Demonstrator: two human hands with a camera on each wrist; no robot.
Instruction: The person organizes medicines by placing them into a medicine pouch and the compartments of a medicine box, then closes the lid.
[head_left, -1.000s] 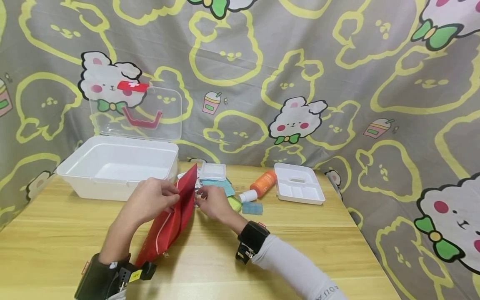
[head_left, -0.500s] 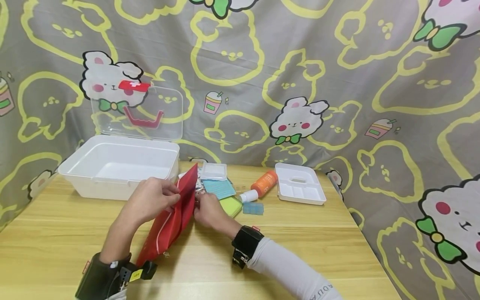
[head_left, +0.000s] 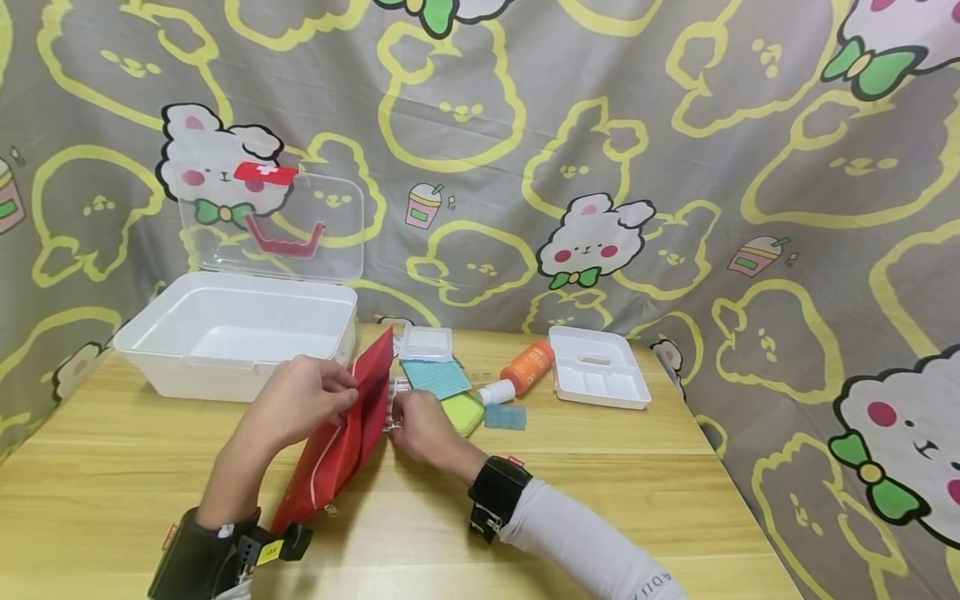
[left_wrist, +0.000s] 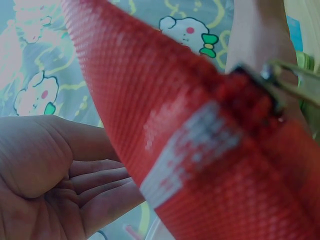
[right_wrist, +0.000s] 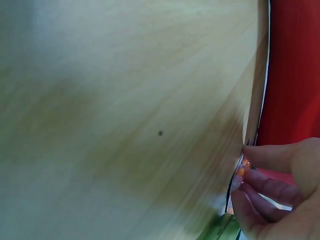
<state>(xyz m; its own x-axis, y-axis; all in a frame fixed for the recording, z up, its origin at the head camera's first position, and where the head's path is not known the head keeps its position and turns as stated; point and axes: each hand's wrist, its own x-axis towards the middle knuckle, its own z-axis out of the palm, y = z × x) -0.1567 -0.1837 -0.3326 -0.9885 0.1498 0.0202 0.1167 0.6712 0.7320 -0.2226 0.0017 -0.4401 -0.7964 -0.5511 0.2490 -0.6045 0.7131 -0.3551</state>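
My left hand [head_left: 307, 400] grips the edge of a red zippered pouch [head_left: 341, 467], which stands tilted on the table. In the left wrist view the pouch's woven side [left_wrist: 130, 80] fills the middle, with a metal zipper pull [left_wrist: 290, 75] at its edge. My right hand [head_left: 429, 427] pinches a clear, shiny pack [head_left: 396, 402] right beside the pouch's upper edge. Small orange pieces [right_wrist: 242, 169] show between the right fingertips in the right wrist view. The pouch hides part of the pack.
Behind the right hand lie blue packets [head_left: 438, 379], a yellow-green packet [head_left: 463, 412], a clear case [head_left: 427, 343], an orange bottle [head_left: 527, 367] and a blue strip [head_left: 506, 417]. A white tray [head_left: 600, 392] stands right, a white box [head_left: 225, 383] with raised clear lid left.
My right hand has shifted slightly, and the clear pack now shows at its fingers, lower beside the pouch. The yellow-green packet is less covered. The left hand and pouch have stayed put.
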